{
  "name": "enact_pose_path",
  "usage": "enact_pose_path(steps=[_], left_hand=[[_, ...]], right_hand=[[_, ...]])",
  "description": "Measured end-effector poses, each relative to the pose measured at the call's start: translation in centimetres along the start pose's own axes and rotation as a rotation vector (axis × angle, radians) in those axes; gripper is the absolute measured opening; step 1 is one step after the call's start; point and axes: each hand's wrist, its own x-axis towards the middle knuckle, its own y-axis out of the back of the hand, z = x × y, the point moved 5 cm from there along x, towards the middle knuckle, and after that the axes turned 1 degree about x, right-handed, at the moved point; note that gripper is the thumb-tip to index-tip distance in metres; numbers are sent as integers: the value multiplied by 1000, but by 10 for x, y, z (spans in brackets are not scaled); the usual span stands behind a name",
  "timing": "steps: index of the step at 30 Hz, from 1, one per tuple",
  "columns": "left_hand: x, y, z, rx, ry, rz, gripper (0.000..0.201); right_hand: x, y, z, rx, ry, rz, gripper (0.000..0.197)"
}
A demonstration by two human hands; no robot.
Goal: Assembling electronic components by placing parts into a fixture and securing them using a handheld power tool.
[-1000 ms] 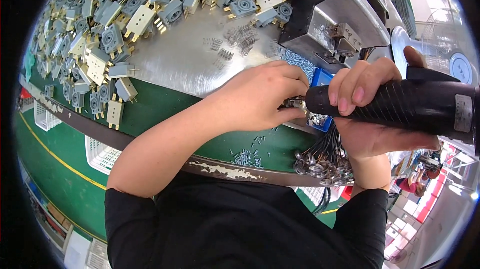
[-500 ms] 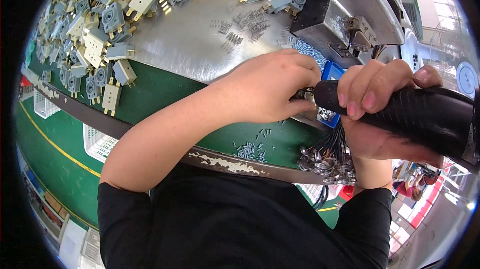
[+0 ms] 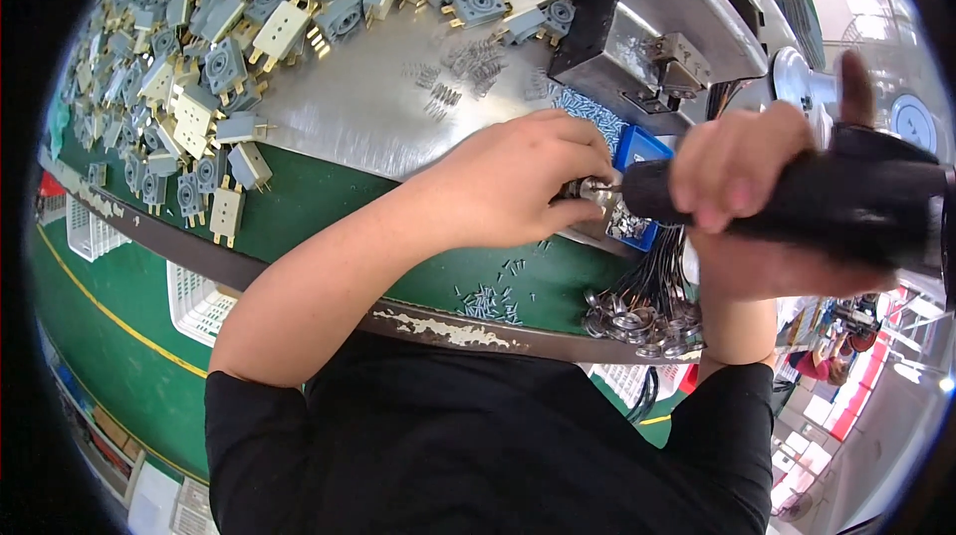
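Observation:
My left hand [image 3: 523, 177] pinches a small shiny metal part [image 3: 596, 192] between thumb and fingers, which hide most of it. Wrapped around a black powered screwdriver [image 3: 807, 207] is my right hand [image 3: 747, 172], smeared by motion, with its thumb raised off the tool. The screwdriver's nose points left at the metal part, and a thin bit seems to span the small gap between them. Just beyond my left fingers is a heap of small bluish screws [image 3: 590, 115]. A blue tray [image 3: 642, 149] of small metal pieces lies partly behind the screwdriver.
Grey and cream switch-like blocks [image 3: 224, 67] pile up at the far left. Loose springs [image 3: 473, 67] lie on the metal sheet [image 3: 339, 87]. A steel fixture [image 3: 677, 32] stands at the far right. Scattered screws [image 3: 490, 304] and ring-ended black cables [image 3: 637, 321] lie near the table edge [image 3: 448, 331].
The screwdriver has drawn slightly right, away from my left fingers, showing more of the metal part. My right thumb has lifted off the tool. The whole view has shifted a little.

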Motion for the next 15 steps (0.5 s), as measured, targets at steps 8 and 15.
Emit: enact_pose_path(steps=[8,15], left_hand=[[-1,3,12,91,-133,130,38],[-5,-2,28,120,-275,180,33]], right_hand=[[-5,49,-19,-463,-183,399,113],[-16,50,-23,-617,-245,200,103]])
